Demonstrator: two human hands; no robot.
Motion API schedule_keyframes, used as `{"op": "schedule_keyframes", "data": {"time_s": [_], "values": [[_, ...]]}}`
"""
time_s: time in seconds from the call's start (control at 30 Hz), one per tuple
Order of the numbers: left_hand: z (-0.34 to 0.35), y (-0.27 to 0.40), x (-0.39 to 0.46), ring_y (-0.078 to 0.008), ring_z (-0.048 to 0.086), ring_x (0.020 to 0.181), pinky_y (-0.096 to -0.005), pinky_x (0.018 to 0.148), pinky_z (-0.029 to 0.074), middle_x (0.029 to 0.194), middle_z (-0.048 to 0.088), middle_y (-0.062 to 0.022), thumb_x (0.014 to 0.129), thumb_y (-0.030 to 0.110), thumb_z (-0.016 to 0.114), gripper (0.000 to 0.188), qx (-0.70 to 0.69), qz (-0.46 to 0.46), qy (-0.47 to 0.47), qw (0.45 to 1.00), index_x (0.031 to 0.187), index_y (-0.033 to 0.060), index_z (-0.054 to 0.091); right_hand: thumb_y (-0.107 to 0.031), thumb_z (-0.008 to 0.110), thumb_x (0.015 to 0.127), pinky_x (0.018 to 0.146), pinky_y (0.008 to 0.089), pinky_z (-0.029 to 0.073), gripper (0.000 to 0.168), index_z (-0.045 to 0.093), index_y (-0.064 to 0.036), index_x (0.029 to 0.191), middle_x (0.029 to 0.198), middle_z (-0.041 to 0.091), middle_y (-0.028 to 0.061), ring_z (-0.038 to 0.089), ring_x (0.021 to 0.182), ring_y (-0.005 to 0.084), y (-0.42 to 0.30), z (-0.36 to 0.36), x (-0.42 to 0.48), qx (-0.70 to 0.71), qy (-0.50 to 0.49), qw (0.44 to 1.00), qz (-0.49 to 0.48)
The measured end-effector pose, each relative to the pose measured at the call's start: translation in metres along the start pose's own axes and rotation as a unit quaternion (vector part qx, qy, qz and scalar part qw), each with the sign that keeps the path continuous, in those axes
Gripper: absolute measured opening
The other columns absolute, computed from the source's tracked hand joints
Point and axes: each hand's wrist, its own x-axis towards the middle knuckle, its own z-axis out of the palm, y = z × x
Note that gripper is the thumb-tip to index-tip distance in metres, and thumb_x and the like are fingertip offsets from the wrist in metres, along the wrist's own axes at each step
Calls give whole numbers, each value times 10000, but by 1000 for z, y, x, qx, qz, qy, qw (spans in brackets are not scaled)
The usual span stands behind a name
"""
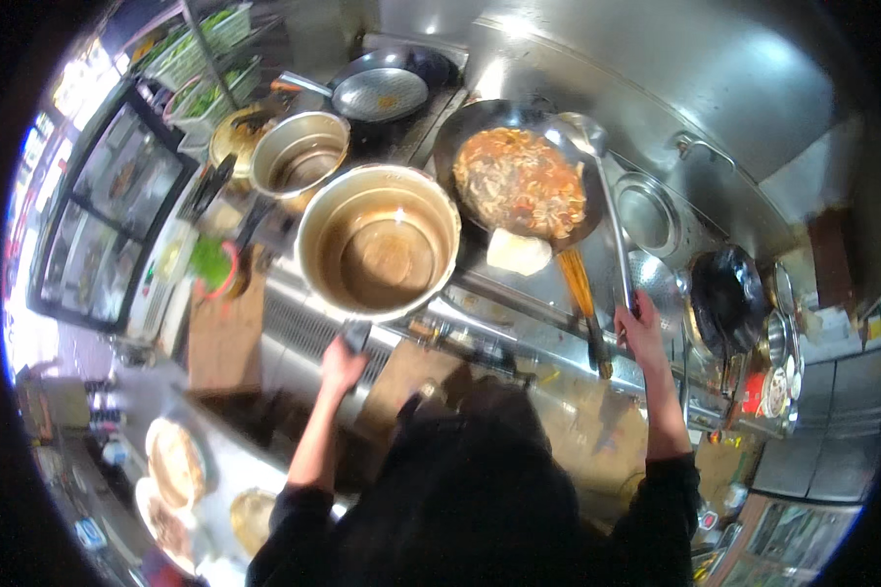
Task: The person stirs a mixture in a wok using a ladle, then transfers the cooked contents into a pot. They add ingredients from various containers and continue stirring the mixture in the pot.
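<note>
My right hand grips the handle of a long metal ladle, whose bowl rests at the right rim of a dark wok. The wok holds a reddish stew with pale pieces. A folded pale cloth lies at its near rim. My left hand is closed around the dark handle of the large metal pot, which has a browned inside and looks empty or nearly so. A bamboo brush with a dark end lies between the wok and my right hand.
A smaller pot and a frying pan stand behind the large pot. To the right are a round metal container and a black wok. A wooden board, a red-rimmed bowl of chopped greens and a glass display case are at left.
</note>
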Motion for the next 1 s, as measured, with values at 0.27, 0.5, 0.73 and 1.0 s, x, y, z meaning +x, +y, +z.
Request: {"op": "schedule_keyframes", "data": {"time_s": [0.27, 0.5, 0.73, 1.0], "values": [[-16, 0, -47, -314, 573, 754, -388, 673, 458, 791, 586, -197, 647, 332, 698, 526, -29, 72, 44, 996, 991, -29, 532, -78, 520, 808, 304, 227, 297, 64, 518, -48, 864, 503, 447, -2, 389, 332, 74, 6, -13, 40, 56, -101, 993, 33], [1, -28, -90, -336, 533, 1030, -388, 853, 436, 1075, 552, -239, 624, 285, 744, 709, 1, -69, 44, 997, 1180, -29, 436, -55, 529, 786, 319, 250, 340, 466, 425, -27, 1239, 576, 487, 16, 430, 384, 91, 1, 5, 144, 5, -15, 1000, 21], [33, -16, -163, -306, 578, 930, -380, 768, 459, 962, 607, -173, 649, 201, 690, 444, 6, -143, 124, 982, 1038, 34, 560, -79, 467, 798, 351, 310, 432, 491, 386, -54, 1282, 664, 574, 111, 510, 395, 178, 47, 35, 209, -209, -45, 971, -107], [84, 12, -171, -348, 462, 1095, -413, 929, 378, 1144, 520, -200, 662, 184, 646, 536, 35, -64, 190, 979, 1154, 27, 501, -58, 466, 837, 308, 173, 325, 129, 413, -80, 721, 541, 408, -27, 381, 383, 46, 56, 33, 198, 518, -371, 683, 358]]}}
